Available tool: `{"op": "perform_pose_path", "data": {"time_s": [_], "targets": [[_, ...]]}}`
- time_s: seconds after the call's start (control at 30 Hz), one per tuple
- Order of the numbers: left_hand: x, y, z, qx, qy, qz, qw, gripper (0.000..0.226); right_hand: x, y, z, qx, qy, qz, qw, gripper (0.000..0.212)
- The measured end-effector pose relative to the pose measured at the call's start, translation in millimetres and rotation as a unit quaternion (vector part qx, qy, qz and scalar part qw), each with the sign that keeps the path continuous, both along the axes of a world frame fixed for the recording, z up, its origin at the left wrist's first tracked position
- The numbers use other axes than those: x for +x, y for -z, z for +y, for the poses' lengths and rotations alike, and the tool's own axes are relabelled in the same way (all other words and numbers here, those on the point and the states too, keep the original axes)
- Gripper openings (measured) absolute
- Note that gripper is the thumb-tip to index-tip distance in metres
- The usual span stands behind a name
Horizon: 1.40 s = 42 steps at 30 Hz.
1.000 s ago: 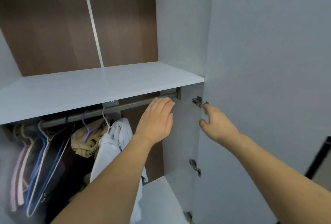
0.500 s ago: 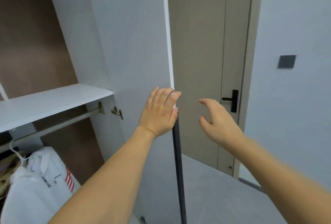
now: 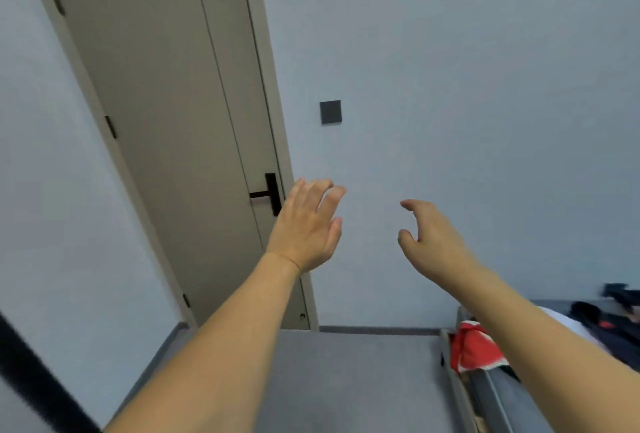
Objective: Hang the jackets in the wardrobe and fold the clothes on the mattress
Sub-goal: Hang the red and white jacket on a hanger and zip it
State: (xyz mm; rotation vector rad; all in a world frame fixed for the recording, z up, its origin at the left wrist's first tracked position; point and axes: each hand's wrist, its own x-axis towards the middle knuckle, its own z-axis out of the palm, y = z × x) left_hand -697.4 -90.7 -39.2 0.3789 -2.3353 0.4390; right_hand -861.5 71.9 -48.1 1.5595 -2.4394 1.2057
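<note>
Both arms reach forward over open grey floor (image 3: 346, 380). The left hand (image 3: 306, 228) and right hand (image 3: 431, 242) hover apart, fingers loosely spread, holding nothing. Red clothing (image 3: 474, 351) and dark clothes (image 3: 609, 325) lie on the mattress (image 3: 512, 394) at the lower right edge — a closed door (image 3: 180, 127) stands ahead.

Soft even light, faint shadows, wide-angle bowing — slight motion blur
</note>
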Motion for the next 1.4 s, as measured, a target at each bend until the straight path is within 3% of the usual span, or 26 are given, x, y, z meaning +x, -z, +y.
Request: {"op": "perform_pose_path", "data": {"time_s": [0.2,0.4,0.6,0.8,0.97,1.1,1.13,1.27,1.37,1.4], "targets": [[-183.8,39.5,-10.2,0.078,0.116,-0.033,0.990,0.046,-141.5,33.4,33.0,0.026,0.137,-0.023,0.990,0.053],[-350.8,86.4,40.7,0.121,0.217,-0.094,0.964,0.047,-262.2,75.9,116.1,0.063,0.267,-0.082,0.958,0.053],[-475.5,138.8,79.4,0.135,0.245,-0.135,0.951,0.047,-360.4,138.3,177.6,0.060,0.353,-0.154,0.921,0.049],[-584.9,210.1,82.2,0.173,0.240,-0.226,0.928,0.053,-440.4,213.7,202.8,0.115,0.404,-0.258,0.870,0.055],[-696.9,325.6,74.6,0.291,0.190,-0.385,0.855,0.054,-514.5,313.5,185.5,0.136,0.434,-0.334,0.825,0.057],[-763.0,461.6,68.2,0.255,0.153,-0.543,0.785,0.070,-552.4,410.9,155.3,0.140,0.456,-0.430,0.767,0.032],[-773.3,493.7,67.8,0.242,0.138,-0.570,0.773,0.074,-558.7,438.9,150.5,0.138,0.462,-0.450,0.752,0.034],[-796.4,587.5,59.2,0.209,0.107,-0.596,0.768,0.072,-571.8,523.4,137.1,0.143,0.476,-0.509,0.703,0.025],[-798.1,610.1,44.7,0.142,0.166,-0.570,0.792,0.045,-569.4,550.2,129.7,0.144,0.485,-0.560,0.656,0.020],[-796.6,607.4,41.4,0.177,0.185,-0.568,0.782,0.037,-568.6,551.2,126.4,0.134,0.489,-0.579,0.639,0.021]]}}
